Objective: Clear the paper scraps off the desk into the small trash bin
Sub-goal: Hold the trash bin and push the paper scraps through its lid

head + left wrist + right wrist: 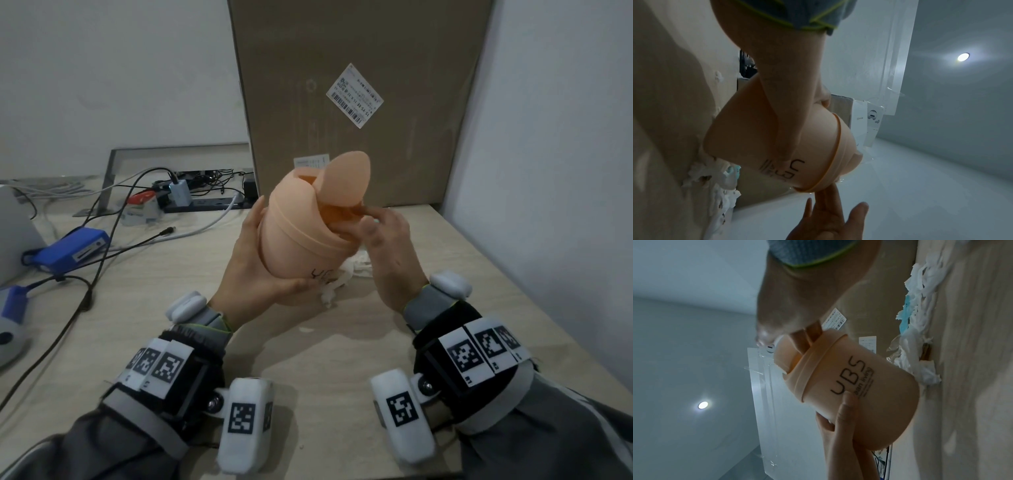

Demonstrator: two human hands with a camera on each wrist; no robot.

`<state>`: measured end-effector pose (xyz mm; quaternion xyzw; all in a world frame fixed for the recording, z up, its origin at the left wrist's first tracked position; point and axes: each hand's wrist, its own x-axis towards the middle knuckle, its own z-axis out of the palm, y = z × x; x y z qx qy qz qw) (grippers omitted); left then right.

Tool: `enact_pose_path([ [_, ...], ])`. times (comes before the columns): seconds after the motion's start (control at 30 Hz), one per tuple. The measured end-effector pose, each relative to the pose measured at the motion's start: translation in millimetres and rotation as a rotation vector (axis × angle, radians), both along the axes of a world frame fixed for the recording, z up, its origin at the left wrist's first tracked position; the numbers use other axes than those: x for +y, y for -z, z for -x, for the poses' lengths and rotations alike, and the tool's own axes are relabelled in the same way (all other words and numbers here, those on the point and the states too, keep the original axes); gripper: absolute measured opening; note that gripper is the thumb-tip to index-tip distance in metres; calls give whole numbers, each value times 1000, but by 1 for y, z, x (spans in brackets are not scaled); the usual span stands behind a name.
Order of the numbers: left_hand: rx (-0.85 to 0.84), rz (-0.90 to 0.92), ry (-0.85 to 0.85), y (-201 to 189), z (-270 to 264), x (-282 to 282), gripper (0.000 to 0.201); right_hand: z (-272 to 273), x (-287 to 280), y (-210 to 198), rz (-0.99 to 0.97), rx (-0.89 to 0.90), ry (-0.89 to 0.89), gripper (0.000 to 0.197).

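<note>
My left hand (255,263) grips the peach trash bin (294,240) round its body and holds it tilted above the desk (342,359). The bin's swing lid (346,181) is tipped up. My right hand (364,219) is at the bin's mouth with straight fingers (797,340) pushed into the opening; their tips are hidden inside. Torn white and blue paper scraps (356,267) lie on the desk right under the bin, and show as a heap of paper scraps (920,308) in the right wrist view. The left wrist view shows the bin (756,129) and the scraps (715,178) below it.
A tall cardboard box (359,85) stands at the back of the desk, and a white wall (548,171) closes the right side. To the left lie a power strip with cables (205,202), a blue device (68,250) and a grey device (10,329).
</note>
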<state>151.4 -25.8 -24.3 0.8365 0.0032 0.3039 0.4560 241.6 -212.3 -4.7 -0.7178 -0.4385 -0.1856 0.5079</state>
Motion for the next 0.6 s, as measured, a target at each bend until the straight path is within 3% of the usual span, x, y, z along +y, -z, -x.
enact_pose_path([
  [0.13,-29,97,-54,1,-1,3,133,-16,-6,0,-253,-140,165,50],
  [0.2,-48,144,-91,1,-1,5,132,-27,-9,1,-355,77,275,54],
  [0.27,-76,195,-135,2,0,7,131,-38,-15,3,-332,301,436,57],
  [0.37,-130,265,-204,2,-1,13,130,-58,-29,6,84,535,651,56],
  [0.47,-156,318,-283,2,-1,19,133,-72,-34,16,577,659,689,55],
  [0.53,-154,338,-319,3,-2,23,133,-72,-36,18,729,627,719,52],
  [0.6,-145,355,-327,4,-2,25,132,-69,-36,17,763,603,735,50],
])
